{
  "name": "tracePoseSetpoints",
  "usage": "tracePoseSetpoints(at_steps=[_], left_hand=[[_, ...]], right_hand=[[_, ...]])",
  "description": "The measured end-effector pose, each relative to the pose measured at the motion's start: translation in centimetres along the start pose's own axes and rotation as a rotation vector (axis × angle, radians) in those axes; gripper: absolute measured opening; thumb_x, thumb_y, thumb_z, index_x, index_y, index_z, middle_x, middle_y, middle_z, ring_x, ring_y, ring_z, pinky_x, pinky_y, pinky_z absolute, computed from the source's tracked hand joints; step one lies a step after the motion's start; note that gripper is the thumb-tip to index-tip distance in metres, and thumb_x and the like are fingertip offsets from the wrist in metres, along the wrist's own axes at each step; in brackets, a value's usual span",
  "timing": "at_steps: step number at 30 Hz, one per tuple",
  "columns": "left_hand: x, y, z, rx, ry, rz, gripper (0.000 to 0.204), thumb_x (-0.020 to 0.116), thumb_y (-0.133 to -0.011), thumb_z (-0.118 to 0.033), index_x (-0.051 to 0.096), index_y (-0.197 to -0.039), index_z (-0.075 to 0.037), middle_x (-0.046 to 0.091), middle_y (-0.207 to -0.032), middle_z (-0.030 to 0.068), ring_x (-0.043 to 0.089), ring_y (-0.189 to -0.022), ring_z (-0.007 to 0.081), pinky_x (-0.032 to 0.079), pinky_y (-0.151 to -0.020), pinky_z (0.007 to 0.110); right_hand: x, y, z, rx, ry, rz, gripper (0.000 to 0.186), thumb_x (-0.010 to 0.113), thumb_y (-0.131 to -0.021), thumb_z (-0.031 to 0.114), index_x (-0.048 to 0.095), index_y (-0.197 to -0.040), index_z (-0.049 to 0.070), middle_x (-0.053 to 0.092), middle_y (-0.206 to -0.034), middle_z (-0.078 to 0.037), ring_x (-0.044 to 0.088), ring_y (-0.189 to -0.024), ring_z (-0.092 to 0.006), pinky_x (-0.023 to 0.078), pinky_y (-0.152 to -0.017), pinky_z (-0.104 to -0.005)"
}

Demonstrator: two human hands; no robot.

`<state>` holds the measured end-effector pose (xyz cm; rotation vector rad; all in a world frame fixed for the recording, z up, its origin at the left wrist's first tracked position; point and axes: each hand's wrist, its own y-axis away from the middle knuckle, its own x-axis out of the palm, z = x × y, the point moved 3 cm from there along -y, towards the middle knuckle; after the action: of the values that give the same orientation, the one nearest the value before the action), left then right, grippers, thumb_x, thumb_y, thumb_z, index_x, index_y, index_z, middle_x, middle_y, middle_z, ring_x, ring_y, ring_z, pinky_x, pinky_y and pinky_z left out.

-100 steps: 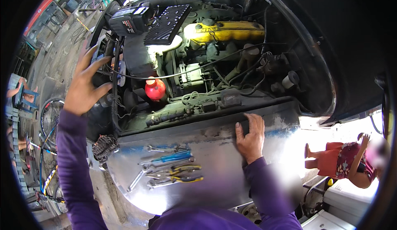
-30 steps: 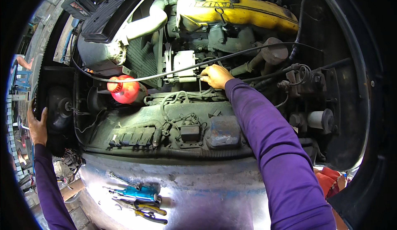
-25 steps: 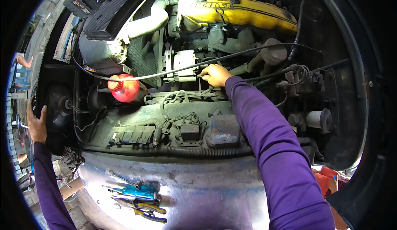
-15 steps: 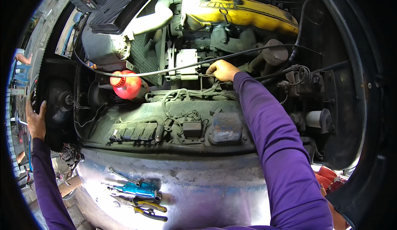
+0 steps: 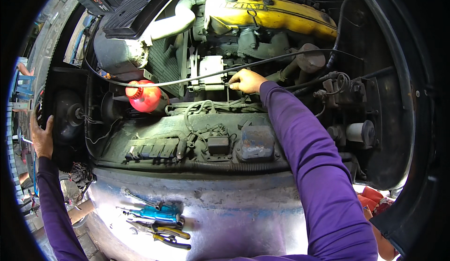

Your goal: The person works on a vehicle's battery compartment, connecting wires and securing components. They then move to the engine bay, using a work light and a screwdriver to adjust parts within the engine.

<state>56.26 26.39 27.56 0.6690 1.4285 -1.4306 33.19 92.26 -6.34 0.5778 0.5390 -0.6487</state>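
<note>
One curled right hand (image 5: 247, 81) beside the silver alternator (image 5: 212, 68), its hold unclear, left hand (image 5: 42, 138) open, empty, by black housing (image 5: 64, 128)

Right sleeve (image 5: 316, 160) long, purple, creased; left sleeve (image 5: 51, 209) purple too, looks darker. Left hand (image 5: 42, 136) and right hand (image 5: 248, 81) bare.

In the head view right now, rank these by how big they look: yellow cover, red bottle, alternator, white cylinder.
1. yellow cover
2. alternator and red bottle, too alike to rank
3. white cylinder
</note>
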Motion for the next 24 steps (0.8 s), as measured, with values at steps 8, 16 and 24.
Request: tracePoseSetpoints(at_steps=[8,16,24], left_hand=[[0.4,0.1,1.2,0.006,-0.026,-0.032,0.068,0.075,-0.098,-0.029,0.048,-0.156,-0.004,0.054,-0.155,0.0199,0.049,-0.146,0.0354,0.037,-0.122,0.043],[0.0,0.6,0.6,0.003,0.043,-0.021,0.068,0.074,-0.099,-0.026,0.047,-0.157,-0.003,0.055,-0.153,0.0216,0.052,-0.143,0.0361,0.038,-0.121,0.044],[-0.6,0.7,-0.3,-0.012,0.122,-0.059,0.062,0.072,-0.1,-0.022,0.05,-0.155,-0.004,0.06,-0.147,0.0195,0.057,-0.137,0.0327,0.042,-0.118,0.042]], right_hand=[[0.7,0.6,1.6,0.031,0.256,-0.062,0.028,0.066,-0.099,0.024,0.078,-0.119,0.008,0.077,-0.11,-0.021,0.072,-0.107,-0.0397,0.055,-0.097,-0.0485],[1.2,0.7,1.3,-0.059,0.213,-0.118,0.022,0.065,-0.1,0.021,0.076,-0.11,0.004,0.075,-0.101,-0.024,0.071,-0.101,-0.0434,0.054,-0.09,-0.0507],[1.1,0.9,1.4,-0.012,0.174,-0.08,0.024,0.065,-0.101,0.021,0.075,-0.114,0.003,0.075,-0.103,-0.024,0.071,-0.102,-0.0431,0.055,-0.091,-0.0492]])
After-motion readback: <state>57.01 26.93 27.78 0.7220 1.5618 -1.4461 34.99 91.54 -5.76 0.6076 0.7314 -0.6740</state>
